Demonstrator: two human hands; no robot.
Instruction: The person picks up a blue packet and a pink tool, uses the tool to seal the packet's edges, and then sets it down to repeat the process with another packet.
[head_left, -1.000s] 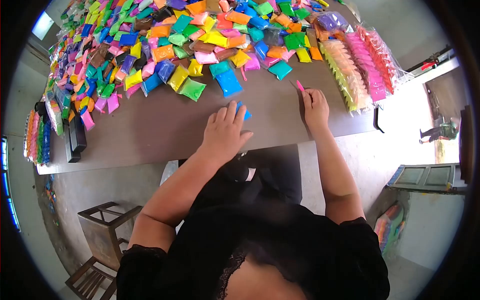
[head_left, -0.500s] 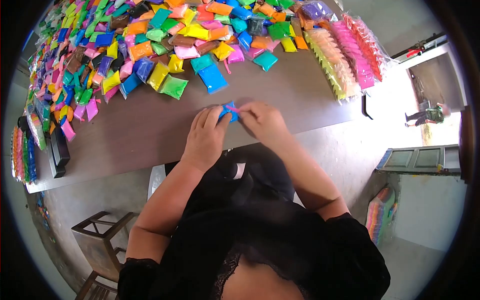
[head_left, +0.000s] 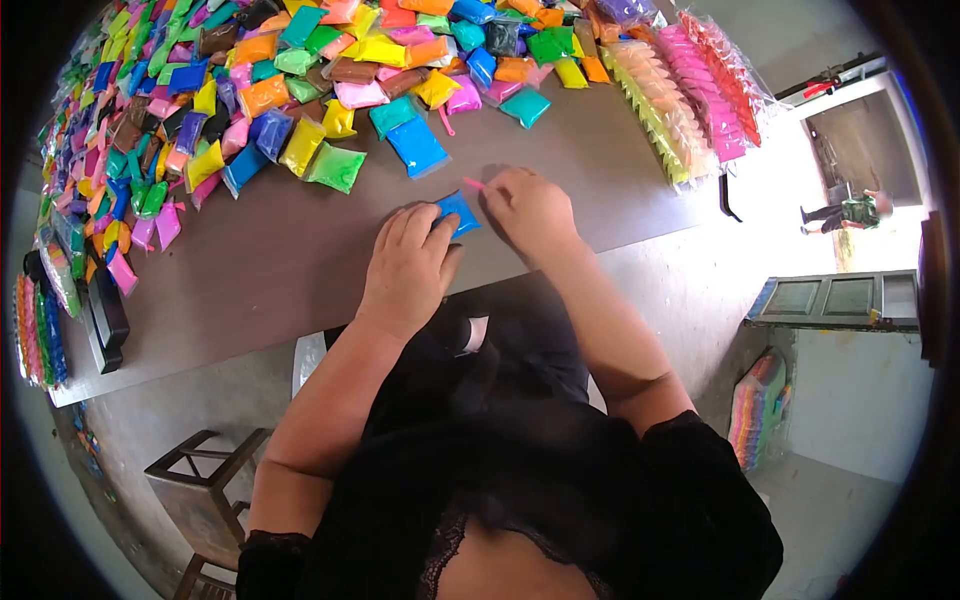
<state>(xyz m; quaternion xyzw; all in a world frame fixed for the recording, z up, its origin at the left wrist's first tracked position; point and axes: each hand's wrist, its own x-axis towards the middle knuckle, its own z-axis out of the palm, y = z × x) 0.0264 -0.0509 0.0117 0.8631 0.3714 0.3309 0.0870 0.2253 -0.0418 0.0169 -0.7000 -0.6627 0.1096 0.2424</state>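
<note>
My left hand (head_left: 408, 262) grips the left end of a small blue packet (head_left: 460, 214) at the near side of the table, its fingers bent over the wrapper. To the right, my right hand (head_left: 530, 208) pinches a thin pink stick (head_left: 473, 184). The stick's tip points left and sits just beyond the packet, apart from it. My right fingers hide the rest of the stick. Farther back lies another blue packet (head_left: 418, 148), and near it a pink stick-like piece (head_left: 446, 122) rests on the wood.
A big heap of colourful sealed packets (head_left: 300, 90) covers the back and left of the brown table (head_left: 300, 260). Bagged pink strips (head_left: 705, 95) lie at the right end. A wooden chair (head_left: 205, 490) stands at lower left. Another person (head_left: 855, 211) is by the doorway.
My right hand has drawn the pink stick up and away from the blue packet, which it lay across before. My left hand keeps its grip, and more of the packet shows. The view has shifted slightly.
</note>
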